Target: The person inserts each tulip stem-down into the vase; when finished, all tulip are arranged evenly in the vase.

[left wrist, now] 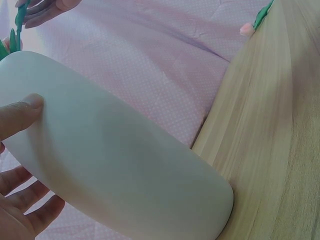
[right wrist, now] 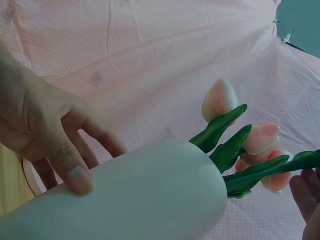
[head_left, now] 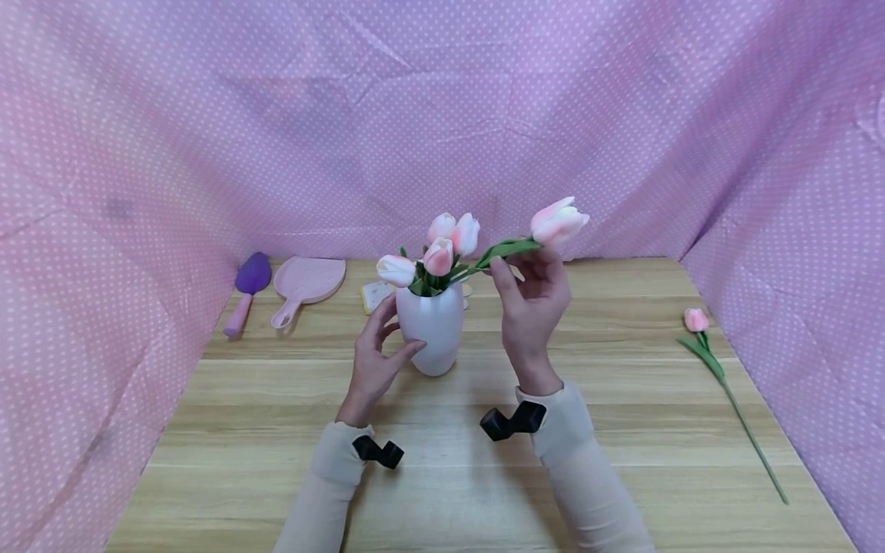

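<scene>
A white vase [head_left: 430, 330] stands on the table with several pink-and-white tulips [head_left: 439, 256] in its mouth. My left hand [head_left: 376, 361] grips the vase's left side, the thumb [left wrist: 22, 114] across its front and the other fingers behind. To the right of the vase, my right hand [head_left: 534, 307] pinches one more tulip [head_left: 557, 223] below its bloom. That tulip slants up to the right, and its green stem [right wrist: 252, 175] runs into the vase mouth. The stem's lower end is hidden inside the vase.
A single tulip [head_left: 722, 376] lies at the table's right side. Back left are a purple trowel [head_left: 249, 288] and a pink dustpan-shaped scoop [head_left: 309, 283]. A small yellow-edged item [head_left: 376, 295] sits partly hidden behind the vase. Pink dotted cloth [head_left: 442, 115] surrounds the table.
</scene>
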{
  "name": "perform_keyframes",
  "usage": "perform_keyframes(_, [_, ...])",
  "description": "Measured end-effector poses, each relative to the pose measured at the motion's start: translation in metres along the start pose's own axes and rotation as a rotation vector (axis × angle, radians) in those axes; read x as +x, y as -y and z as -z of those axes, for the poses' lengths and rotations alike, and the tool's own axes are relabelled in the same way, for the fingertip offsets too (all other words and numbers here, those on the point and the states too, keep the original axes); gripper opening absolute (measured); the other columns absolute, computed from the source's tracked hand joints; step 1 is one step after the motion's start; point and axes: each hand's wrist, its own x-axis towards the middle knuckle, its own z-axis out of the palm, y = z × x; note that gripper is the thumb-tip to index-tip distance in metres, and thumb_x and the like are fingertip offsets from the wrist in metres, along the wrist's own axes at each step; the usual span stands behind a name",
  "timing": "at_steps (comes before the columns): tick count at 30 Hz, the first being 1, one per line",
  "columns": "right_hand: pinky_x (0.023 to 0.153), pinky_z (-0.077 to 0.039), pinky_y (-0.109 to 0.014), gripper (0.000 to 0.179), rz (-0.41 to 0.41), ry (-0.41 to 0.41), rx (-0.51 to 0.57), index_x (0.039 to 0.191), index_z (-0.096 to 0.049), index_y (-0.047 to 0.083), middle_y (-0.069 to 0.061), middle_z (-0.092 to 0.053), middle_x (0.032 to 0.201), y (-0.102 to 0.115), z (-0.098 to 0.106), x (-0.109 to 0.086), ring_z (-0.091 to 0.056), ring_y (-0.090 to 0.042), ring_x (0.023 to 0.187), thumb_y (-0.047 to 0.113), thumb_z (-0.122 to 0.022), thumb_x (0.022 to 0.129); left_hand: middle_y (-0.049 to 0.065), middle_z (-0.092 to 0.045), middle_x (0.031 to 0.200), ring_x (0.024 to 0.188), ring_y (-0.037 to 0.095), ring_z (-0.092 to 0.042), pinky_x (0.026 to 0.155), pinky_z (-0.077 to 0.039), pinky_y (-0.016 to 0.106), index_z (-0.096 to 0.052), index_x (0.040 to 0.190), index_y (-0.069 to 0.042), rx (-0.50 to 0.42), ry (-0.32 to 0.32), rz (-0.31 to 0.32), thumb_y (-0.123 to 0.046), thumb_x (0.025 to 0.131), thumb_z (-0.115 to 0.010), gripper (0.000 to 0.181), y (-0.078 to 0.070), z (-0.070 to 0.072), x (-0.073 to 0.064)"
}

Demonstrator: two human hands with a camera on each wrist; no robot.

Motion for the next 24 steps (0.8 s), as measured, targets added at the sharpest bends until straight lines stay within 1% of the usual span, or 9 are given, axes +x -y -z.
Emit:
perform_keyframes(5, [0.071,-0.063,-0.028,0.029,-0.009,0.003,-0.005,0.104,-0.065,0.011,0.002,-0.070,0.094,0.000,0.000,0.000,-0.067,-0.012,0.084,-0.007,-0.072,0.082,0.013,-0.049,0.153,0.139,0.029,-0.049,0.103,-0.048,0.019,-0.042,0.150,-0.006,-0.009,0.001,0.003,0.004,0.081,-0.078,0.079,0.000,0.000,0.000])
perform_keyframes(9, [0.072,-0.063,-0.026,0.029,0.002,0.021,-0.021,0.105,-0.065,0.011,0.002,-0.069,0.095,-0.001,0.000,-0.001,-0.068,-0.012,0.085,-0.007,-0.071,0.083,0.012,-0.049,0.153,0.139,0.029,-0.048,0.104,-0.047,0.019,-0.041,0.150,-0.006,-0.007,0.001,0.009,0.004,0.081,-0.078,0.079,0.000,0.000,0.000])
perform_keyframes(13, [0.072,-0.063,-0.024,0.028,0.011,0.051,-0.067,0.104,-0.065,0.013,0.005,-0.069,0.095,-0.006,0.001,-0.001,-0.068,-0.009,0.086,-0.006,-0.070,0.084,0.012,-0.048,0.153,0.139,0.029,-0.048,0.104,-0.047,0.020,-0.041,0.150,-0.006,-0.004,0.000,0.012,0.003,0.081,-0.078,0.079,-0.001,0.000,0.000])
perform_keyframes(15, [0.072,-0.062,-0.023,0.026,0.005,0.061,-0.095,0.103,-0.065,0.012,0.006,-0.070,0.096,-0.008,0.001,-0.002,-0.069,-0.009,0.087,-0.006,-0.070,0.084,0.012,-0.048,0.153,0.139,0.030,-0.048,0.104,-0.047,0.020,-0.041,0.150,-0.006,-0.006,-0.001,0.013,0.004,0.081,-0.078,0.079,-0.001,0.000,0.000])
perform_keyframes(16, [0.072,-0.062,-0.022,0.024,-0.001,0.063,-0.114,0.103,-0.065,0.009,0.007,-0.070,0.096,-0.009,0.002,-0.003,-0.069,-0.008,0.087,-0.006,-0.070,0.084,0.013,-0.049,0.153,0.139,0.030,-0.048,0.104,-0.047,0.021,-0.041,0.150,-0.006,-0.006,-0.002,0.012,0.004,0.081,-0.078,0.079,-0.001,0.000,0.000])
perform_keyframes(19, [0.072,-0.061,-0.019,0.020,-0.013,0.079,-0.187,0.103,-0.064,-0.005,0.010,-0.070,0.097,-0.012,0.002,-0.004,-0.069,-0.008,0.088,-0.004,-0.070,0.085,0.013,-0.048,0.153,0.139,0.030,-0.048,0.104,-0.047,0.021,-0.041,0.150,-0.006,-0.008,-0.003,0.012,0.004,0.081,-0.078,0.079,-0.001,0.000,0.000])
perform_keyframes(22, [0.072,-0.059,-0.017,0.029,-0.025,0.105,-0.278,0.107,-0.059,-0.016,0.014,-0.068,0.097,-0.013,0.001,-0.005,-0.069,-0.007,0.088,-0.001,-0.071,0.085,0.013,-0.048,0.153,0.139,0.030,-0.048,0.104,-0.048,0.021,-0.042,0.150,-0.005,-0.011,-0.004,0.010,0.004,0.081,-0.078,0.078,-0.001,0.000,0.000])
perform_keyframes(24, [0.072,-0.059,-0.017,0.031,-0.034,0.123,-0.328,0.109,-0.059,-0.016,0.014,-0.067,0.096,-0.014,0.000,-0.006,-0.068,-0.006,0.088,-0.001,-0.072,0.085,0.013,-0.049,0.153,0.139,0.029,-0.048,0.104,-0.048,0.020,-0.042,0.150,-0.005,-0.014,-0.004,0.008,0.005,0.081,-0.078,0.078,-0.001,0.000,0.000])
